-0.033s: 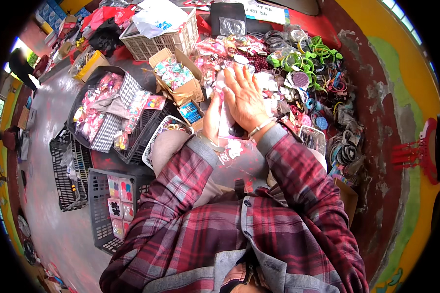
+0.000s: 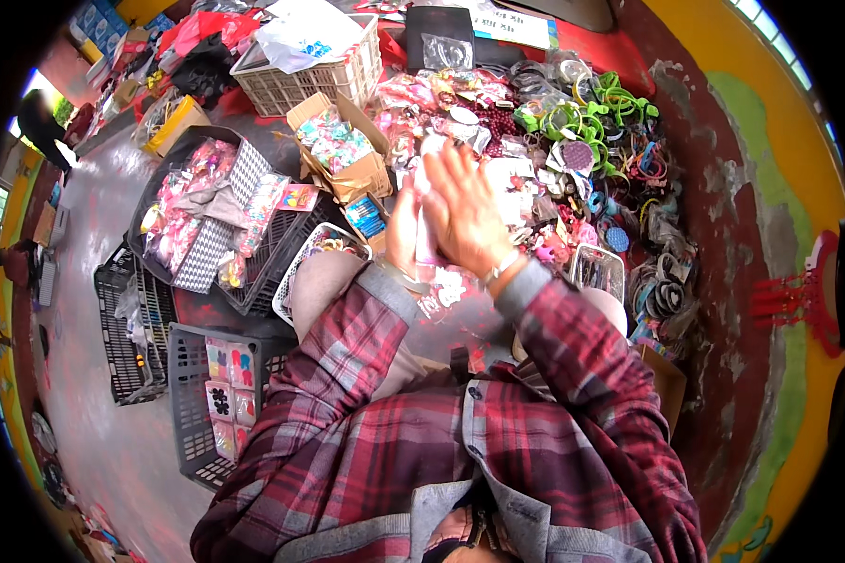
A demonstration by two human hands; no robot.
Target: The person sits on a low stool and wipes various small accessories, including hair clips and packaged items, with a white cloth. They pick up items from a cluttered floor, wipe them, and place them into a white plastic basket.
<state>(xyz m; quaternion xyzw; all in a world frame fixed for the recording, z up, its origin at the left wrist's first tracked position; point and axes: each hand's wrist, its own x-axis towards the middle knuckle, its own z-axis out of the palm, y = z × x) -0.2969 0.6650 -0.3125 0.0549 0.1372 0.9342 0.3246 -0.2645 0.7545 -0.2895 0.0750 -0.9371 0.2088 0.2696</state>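
- Strip (image 2: pixel 426 242), pale: between the hands, just above the frame's centre.
- Right hand (image 2: pixel 465 211): flat, fingers straight, slightly blurred.
- Left hand (image 2: pixel 404 230): left of the strip; cannot tell whether it grips.
- Green headbands (image 2: pixel 620 101): upper right.

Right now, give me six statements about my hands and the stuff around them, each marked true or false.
1. A pale item shows between the left hand and the right hand. True.
2. The hands are spread wide apart. False: they are close together.
3. The green hoops lie to the right of the hands. True.
4. The sleeves are plain blue. False: both show a reddish plaid.
5. The checked box holds pink packets. True.
6. The open carton is empty. False: bright packets lie in it.
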